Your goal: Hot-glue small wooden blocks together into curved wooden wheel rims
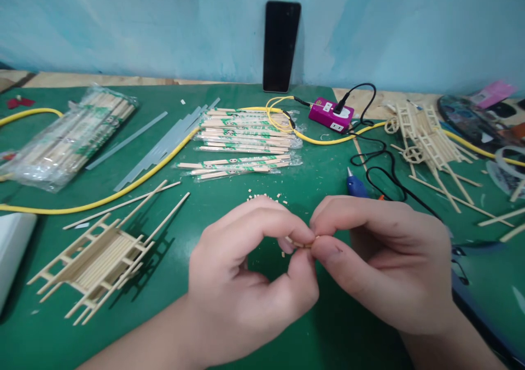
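Over the green cutting mat [172,249], the left hand [246,282] and right hand [381,260] are pinching a tiny bamboo piece [303,244] between curled fingertips [324,248], apparently light and brittle, needing only a gentle tip hold.

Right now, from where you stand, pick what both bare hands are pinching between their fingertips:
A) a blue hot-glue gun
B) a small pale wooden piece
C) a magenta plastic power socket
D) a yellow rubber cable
B: the left hand and right hand meet at the fingertips on a small pale wooden piece.
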Demonstrator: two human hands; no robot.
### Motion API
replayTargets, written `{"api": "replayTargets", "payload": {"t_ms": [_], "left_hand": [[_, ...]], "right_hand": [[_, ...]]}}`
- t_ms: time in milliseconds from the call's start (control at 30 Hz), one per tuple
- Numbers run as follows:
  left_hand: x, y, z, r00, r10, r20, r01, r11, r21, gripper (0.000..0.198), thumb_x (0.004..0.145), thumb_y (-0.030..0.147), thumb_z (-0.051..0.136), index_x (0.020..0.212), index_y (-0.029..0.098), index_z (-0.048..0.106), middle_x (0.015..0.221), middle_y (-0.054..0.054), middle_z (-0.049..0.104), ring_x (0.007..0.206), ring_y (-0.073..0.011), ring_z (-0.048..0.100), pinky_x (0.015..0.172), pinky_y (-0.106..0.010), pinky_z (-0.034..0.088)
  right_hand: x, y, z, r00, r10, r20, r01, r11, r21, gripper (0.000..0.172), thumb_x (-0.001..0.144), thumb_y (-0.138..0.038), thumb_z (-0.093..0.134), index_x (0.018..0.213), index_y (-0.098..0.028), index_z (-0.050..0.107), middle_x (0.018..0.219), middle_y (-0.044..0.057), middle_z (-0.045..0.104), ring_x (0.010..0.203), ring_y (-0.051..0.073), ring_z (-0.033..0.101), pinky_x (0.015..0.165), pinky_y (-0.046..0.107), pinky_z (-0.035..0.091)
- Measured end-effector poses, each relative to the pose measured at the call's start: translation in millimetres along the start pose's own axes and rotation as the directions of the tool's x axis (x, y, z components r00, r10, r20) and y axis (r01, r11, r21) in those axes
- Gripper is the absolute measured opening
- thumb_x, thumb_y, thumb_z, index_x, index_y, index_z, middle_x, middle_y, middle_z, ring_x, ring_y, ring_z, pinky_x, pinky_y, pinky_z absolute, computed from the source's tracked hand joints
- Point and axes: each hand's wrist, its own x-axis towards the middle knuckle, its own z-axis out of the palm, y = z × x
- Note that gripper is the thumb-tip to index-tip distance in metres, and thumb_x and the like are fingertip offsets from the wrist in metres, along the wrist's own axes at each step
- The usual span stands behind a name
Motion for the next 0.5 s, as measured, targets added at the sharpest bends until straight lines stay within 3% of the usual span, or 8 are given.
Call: {"api": "replayTargets", "payload": {"t_ms": [300, 500], "left_hand": [[-1.6, -0.3, 1.7, 1.000, -0.013, -0.002, 0.013, 1.000, -0.020, 0.026, 0.078, -0.001, 0.077, 0.089, 0.022, 0.076, 0.075, -0.001, 0.074, 0.065, -0.0155, 0.069, 0.061, -0.029, 0.060], [-2.7, 0.0, 4.9, 1.000, -0.008, -0.026, 0.007, 0.997, -0.071, 0.033, 0.078, -0.001, 0.077, 0.101, 0.022, 0.076, 0.081, 0.000, 0.076, 0.068, -0.0157, 0.071, 0.063, -0.029, 0.062]], "right_hand": [[0.2, -1.6, 0.5, 1.000, 0.000, 0.008, 0.000, 1.000, 0.003, 0.014, 0.095, -0.013, 0.078, 0.087, -0.024, 0.074, 0.073, 0.001, 0.077, 0.064, 0.018, 0.073, 0.056, 0.030, 0.058], [4.3, -3.7, 2.7, 1.000, 0.012, 0.005, -0.012, 0.998, 0.069, 0.018, 0.084, -0.007, 0.074, 0.079, -0.024, 0.072, 0.070, 0.000, 0.078, 0.056, 0.015, 0.066, 0.055, 0.030, 0.059]]}}
